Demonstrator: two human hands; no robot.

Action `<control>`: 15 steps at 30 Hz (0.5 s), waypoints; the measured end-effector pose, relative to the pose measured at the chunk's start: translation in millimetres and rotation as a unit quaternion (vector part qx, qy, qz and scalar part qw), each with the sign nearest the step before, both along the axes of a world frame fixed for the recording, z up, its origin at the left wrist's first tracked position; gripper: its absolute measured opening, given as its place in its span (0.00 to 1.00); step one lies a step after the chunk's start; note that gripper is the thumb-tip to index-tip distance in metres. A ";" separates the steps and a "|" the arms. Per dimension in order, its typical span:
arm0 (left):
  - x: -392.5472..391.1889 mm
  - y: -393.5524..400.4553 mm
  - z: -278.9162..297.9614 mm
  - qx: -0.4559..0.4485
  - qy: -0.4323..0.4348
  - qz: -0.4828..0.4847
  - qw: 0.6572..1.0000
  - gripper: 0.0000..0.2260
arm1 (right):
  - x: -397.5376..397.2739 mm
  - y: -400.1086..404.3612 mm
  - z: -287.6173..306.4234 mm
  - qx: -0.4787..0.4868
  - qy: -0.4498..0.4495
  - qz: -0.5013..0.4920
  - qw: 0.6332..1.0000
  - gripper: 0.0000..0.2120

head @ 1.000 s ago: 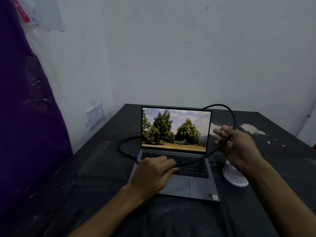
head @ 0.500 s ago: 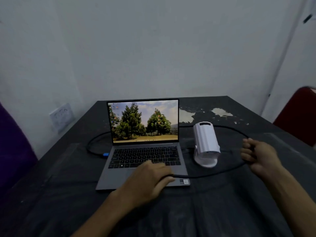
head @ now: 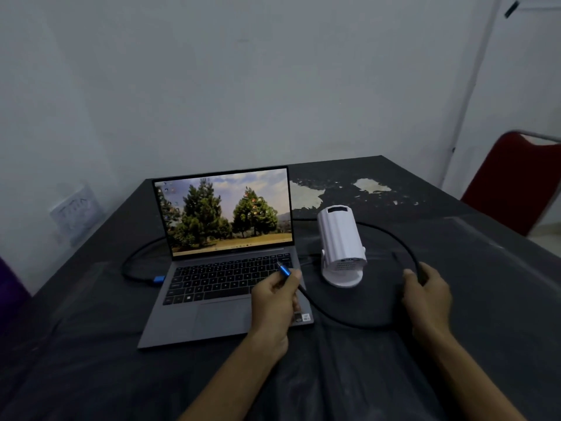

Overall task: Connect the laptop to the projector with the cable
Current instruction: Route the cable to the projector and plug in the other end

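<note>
An open grey laptop (head: pixel 212 299) with trees on its screen sits on the dark table. A small white projector (head: pixel 341 244) stands just right of it. A black cable (head: pixel 349 322) loops around the projector's right side. One blue plug (head: pixel 159 280) sits at the laptop's left edge. My left hand (head: pixel 274 302) pinches the other blue plug (head: pixel 284 270), lifted over the keyboard's right end and apart from the projector. My right hand (head: pixel 426 294) grips the cable loop to the right of the projector.
The table (head: pixel 473 299) is covered in dark cloth with white worn patches at the back. A red chair (head: pixel 513 180) stands at the far right. A wall socket (head: pixel 76 214) is on the left wall. The white wall is close behind the table.
My left hand has raised the blue plug end off the laptop's front edge up over the keyboard. My right hand stays on the cable loop. The view has drifted slightly.
</note>
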State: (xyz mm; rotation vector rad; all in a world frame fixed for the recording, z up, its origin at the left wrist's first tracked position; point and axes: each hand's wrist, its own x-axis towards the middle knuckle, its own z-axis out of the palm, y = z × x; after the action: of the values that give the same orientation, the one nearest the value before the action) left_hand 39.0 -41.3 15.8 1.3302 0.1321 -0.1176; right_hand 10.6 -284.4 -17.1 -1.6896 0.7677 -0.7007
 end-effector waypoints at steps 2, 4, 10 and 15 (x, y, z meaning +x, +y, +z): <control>1.1 -10.7 -4.2 0.022 -0.014 0.008 1.000 0.05 | -2.7 4.8 0.5 -0.049 0.001 -0.003 0.999 0.24; 3.0 -18.9 -7.9 0.051 -0.036 0.010 0.998 0.06 | -2.7 5.2 -0.7 -0.080 -0.007 0.004 0.997 0.26; 4.7 -33.3 -15.8 0.089 -0.099 0.039 0.990 0.10 | -1.5 3.4 -7.9 -0.146 0.021 -0.004 0.989 0.31; 5.8 -40.1 -18.7 0.093 -0.108 0.033 0.989 0.11 | 1.6 7.4 -11.7 -0.255 0.052 -0.026 0.965 0.28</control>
State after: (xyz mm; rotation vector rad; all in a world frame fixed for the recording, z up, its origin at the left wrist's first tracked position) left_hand 44.8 -81.4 -2.9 1.5145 0.0033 0.0963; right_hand 12.2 -277.0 -28.8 -2.1911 0.7466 -0.9059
